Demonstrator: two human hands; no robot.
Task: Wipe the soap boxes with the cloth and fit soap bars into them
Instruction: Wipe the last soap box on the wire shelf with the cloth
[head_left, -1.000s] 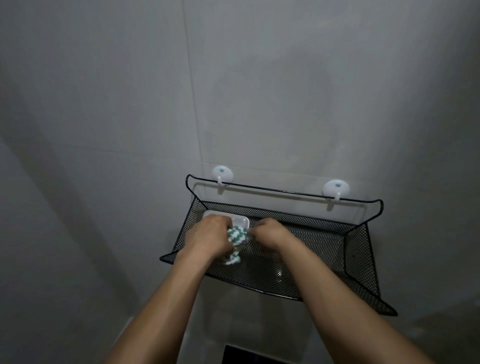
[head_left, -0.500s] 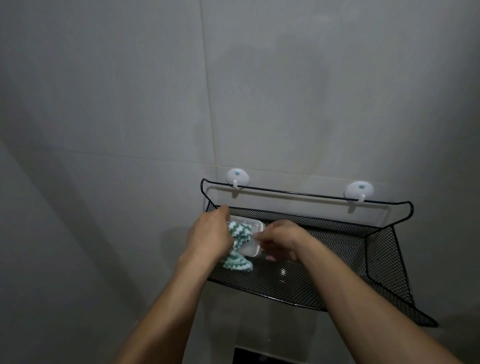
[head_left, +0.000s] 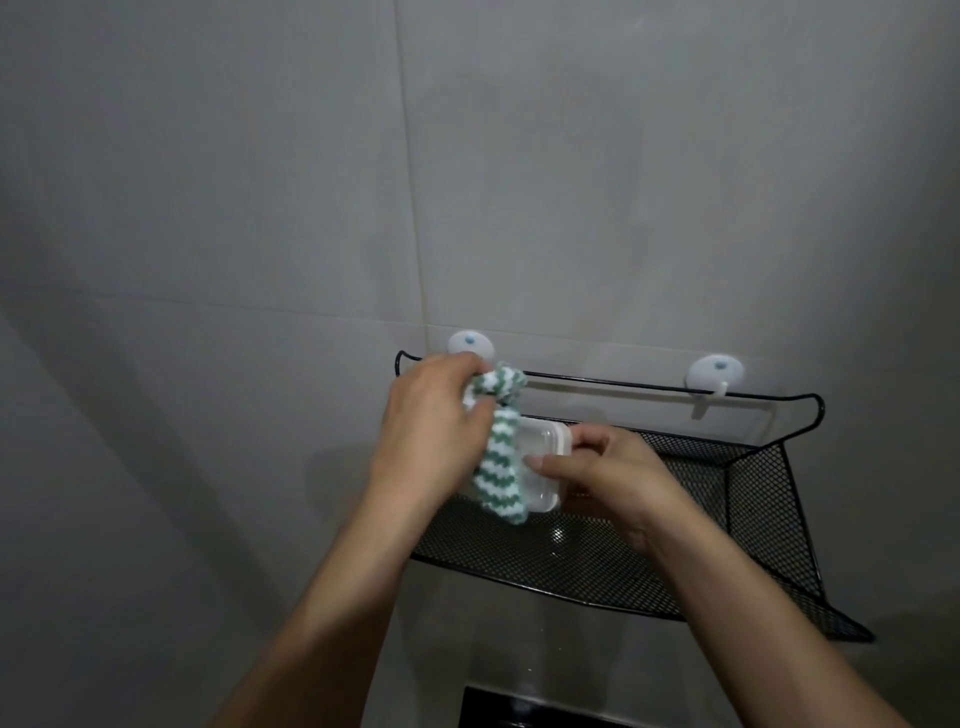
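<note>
A clear plastic soap box (head_left: 540, 467) is held above the left part of a black mesh wall shelf (head_left: 701, 545). My right hand (head_left: 597, 478) pinches the box at its right side, thumb on top. My left hand (head_left: 431, 431) grips a green-and-white striped cloth (head_left: 498, 457) bunched at the top; the cloth's loose end hangs down over the box's left half. No soap bar shows in view.
The shelf hangs from two white round wall hooks, the left hook (head_left: 470, 344) and the right hook (head_left: 716, 373), on a grey tiled wall. A dark object (head_left: 519, 709) lies at the bottom edge below the shelf. The shelf's right part holds nothing visible.
Both hands have lifted the soap box and cloth up from the shelf floor. My left hand rose toward the shelf's top rail, drawing the cloth upward over the box.
</note>
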